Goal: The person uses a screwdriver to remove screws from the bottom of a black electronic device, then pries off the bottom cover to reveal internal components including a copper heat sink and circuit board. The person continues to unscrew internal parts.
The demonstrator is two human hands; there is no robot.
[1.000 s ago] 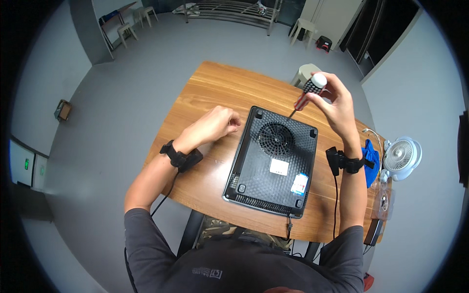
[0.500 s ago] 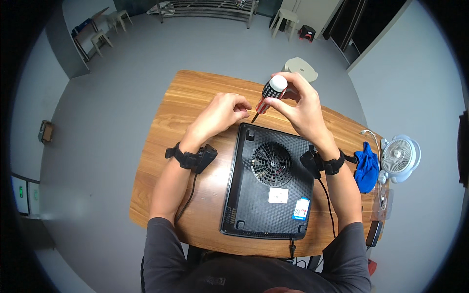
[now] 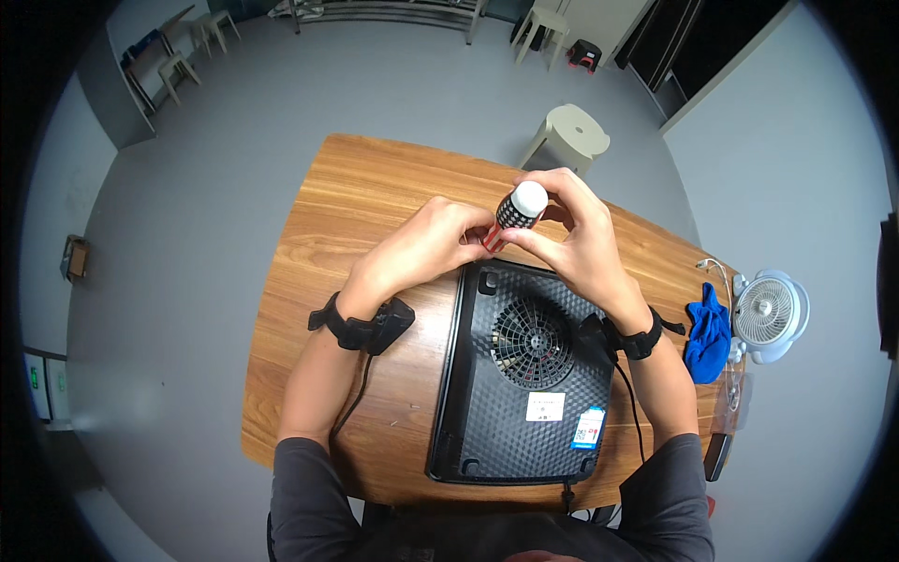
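A screwdriver (image 3: 514,216) is pinched by right fingers (image 3: 537,244); left fingers (image 3: 475,218) are curled beside its lower end, contact undetermined.

A fan (image 3: 764,309) and a blue cloth (image 3: 708,342) sit side by side at our worktop's (image 3: 351,201) right edge.
Just past its far edge we see a pale stool (image 3: 579,129); farther off, another pale stool (image 3: 545,21), a small black-and-red stool (image 3: 584,54) and a metal frame (image 3: 393,13); far left, a brown box (image 3: 76,258) near the wall (image 3: 80,178).
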